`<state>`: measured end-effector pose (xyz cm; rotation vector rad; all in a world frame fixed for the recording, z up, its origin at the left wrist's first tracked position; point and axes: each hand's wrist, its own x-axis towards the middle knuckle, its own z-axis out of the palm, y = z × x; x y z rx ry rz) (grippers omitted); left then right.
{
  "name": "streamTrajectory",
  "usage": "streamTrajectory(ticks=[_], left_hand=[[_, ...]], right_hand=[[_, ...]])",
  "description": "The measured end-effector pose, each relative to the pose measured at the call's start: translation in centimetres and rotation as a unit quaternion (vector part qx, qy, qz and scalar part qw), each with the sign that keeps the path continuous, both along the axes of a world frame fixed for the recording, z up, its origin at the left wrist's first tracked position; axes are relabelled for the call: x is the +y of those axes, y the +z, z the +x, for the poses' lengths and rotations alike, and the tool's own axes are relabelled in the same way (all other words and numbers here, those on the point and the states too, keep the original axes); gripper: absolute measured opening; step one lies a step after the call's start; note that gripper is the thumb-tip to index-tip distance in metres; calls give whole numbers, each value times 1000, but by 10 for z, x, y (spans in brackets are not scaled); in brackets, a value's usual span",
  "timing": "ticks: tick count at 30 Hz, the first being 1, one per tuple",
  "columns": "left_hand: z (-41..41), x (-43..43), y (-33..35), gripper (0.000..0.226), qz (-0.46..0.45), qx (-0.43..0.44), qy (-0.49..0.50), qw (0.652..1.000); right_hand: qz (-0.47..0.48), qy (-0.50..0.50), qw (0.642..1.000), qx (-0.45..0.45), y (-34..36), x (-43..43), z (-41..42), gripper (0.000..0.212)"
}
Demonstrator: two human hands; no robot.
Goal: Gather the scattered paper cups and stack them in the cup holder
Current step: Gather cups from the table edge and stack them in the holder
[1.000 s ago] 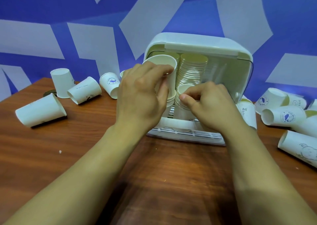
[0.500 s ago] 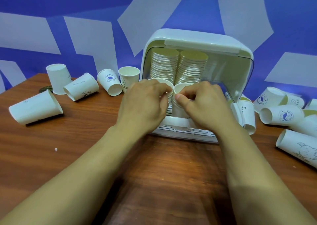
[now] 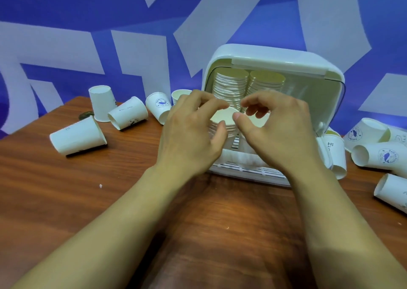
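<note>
Both hands meet at the open front of the white cup holder (image 3: 275,57), which stands on the far middle of the wooden counter (image 3: 110,200). Two tall nested stacks (image 3: 231,79) already fill its back, leaning toward the open side, and two shorter stacks stand in front of them. The left hand (image 3: 191,134) arches over the near left stack (image 3: 224,118), with its thumb against the side of the rims and its fingers curved above the top cup; I cannot tell whether it pinches that cup or only steadies it. The right hand (image 3: 277,130) hovers over the near right stack (image 3: 258,122) with its fingers loosely curled and nothing between them and the thumb, whose tip lies just beside the left stack's rim. This looks like seating the top cups squarely so that each stack stays straight and takes the next one. Plenty of the task remains. Loose paper cups lie on their sides to the left, such as the nearest lying cup (image 3: 78,137), with an upturned cup (image 3: 102,102) beyond it. A second cluster, including a whale-printed cup (image 3: 383,155), lies to the right, close beside the holder. Lying where they can roll, these want a pinch at the rim.
</note>
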<state>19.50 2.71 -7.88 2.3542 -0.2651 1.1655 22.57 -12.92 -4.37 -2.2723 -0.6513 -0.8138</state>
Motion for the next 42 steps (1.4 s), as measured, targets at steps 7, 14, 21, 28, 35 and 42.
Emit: streamTrajectory(ticks=[7,14,21,28,35,42], left_hand=[[-43,84,-14,30,0,-7,91,996],[-70,182,-38,34,27,104,245,963],[-44,239,-32,48,165,251,248,921],[-17,254,-32,42,130,336,178,916],[-24,257,-24,36,133,265,184,937],[-46,250,10,19,146,280,221,923]], right_hand=[[-35,124,989,-70,-5,63,-41,24],[-75,170,982,16,-33,158,-46,34],[-90,96,986,98,-53,235,7,35],[-74,-37,982,170,-70,276,71,48],[-50,-85,976,194,-70,293,91,50],[-36,-26,960,278,-42,276,67,27]])
